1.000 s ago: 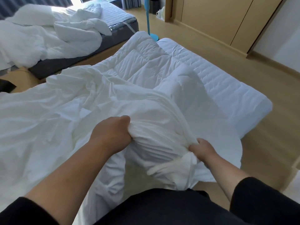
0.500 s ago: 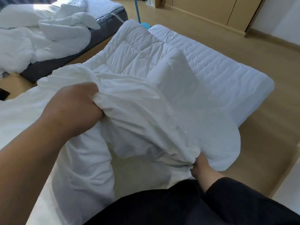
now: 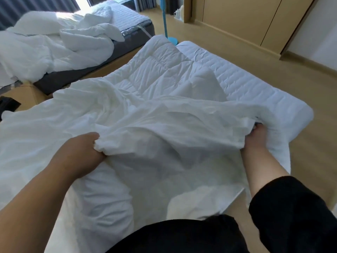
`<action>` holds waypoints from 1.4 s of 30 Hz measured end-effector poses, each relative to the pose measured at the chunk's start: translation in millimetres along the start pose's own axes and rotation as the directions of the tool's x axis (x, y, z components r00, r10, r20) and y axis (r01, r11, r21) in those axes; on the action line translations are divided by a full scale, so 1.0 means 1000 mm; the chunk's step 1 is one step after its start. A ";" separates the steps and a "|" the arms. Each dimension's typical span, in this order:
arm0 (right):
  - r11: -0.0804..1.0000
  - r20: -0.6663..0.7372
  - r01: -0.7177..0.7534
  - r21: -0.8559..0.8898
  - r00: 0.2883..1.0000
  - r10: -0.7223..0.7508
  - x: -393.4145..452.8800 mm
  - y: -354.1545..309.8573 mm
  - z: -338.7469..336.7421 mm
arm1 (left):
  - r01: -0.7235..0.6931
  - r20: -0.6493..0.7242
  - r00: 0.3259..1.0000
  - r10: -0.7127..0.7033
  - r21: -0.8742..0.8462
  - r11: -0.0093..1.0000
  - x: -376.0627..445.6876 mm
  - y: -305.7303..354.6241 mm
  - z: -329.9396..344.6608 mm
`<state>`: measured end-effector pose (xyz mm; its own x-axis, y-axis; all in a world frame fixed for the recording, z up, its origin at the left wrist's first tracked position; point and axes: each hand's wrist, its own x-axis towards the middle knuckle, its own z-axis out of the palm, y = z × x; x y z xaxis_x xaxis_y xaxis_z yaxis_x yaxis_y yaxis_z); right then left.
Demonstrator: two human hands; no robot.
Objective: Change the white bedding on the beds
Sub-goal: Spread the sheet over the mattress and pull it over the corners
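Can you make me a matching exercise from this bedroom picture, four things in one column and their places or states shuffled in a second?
Things:
1. left hand
2. quilted duvet
3. blue stand
4. far bed

States:
A. piled with rumpled bedding
B. standing on the floor
C. lying on the near mattress
D. gripping bunched white cover

Pairs: 1-D, 2-C, 3-B, 4-A

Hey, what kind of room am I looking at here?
Probably a hotel-style twin bedroom: two low beds, the near bed and the far bed, both with loose white bedding, plus built-in wooden wardrobes.
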<state>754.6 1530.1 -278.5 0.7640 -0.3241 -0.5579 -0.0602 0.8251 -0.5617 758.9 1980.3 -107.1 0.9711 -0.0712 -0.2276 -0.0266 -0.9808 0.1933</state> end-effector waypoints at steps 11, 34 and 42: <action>0.994 0.098 -0.038 -0.105 0.994 0.049 -0.027 0.009 -0.008 | -0.168 -0.063 0.980 0.188 0.241 0.956 0.015 0.044 0.094; 0.820 -0.608 -0.549 0.162 0.599 0.522 0.121 -0.081 -0.148 | 0.173 0.137 0.970 -0.203 0.200 0.964 0.127 0.196 0.159; 0.745 -0.440 -0.054 -0.665 0.835 -0.332 0.189 -0.224 0.033 | 0.119 0.167 0.978 -0.127 0.060 0.991 0.128 0.230 0.119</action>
<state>933.6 1299.3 -237.4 0.3751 -0.7479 -0.5476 -0.5129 0.3246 -0.7947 848.9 1724.1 -205.7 0.9132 0.0250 -0.4068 0.0748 -0.9914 0.1071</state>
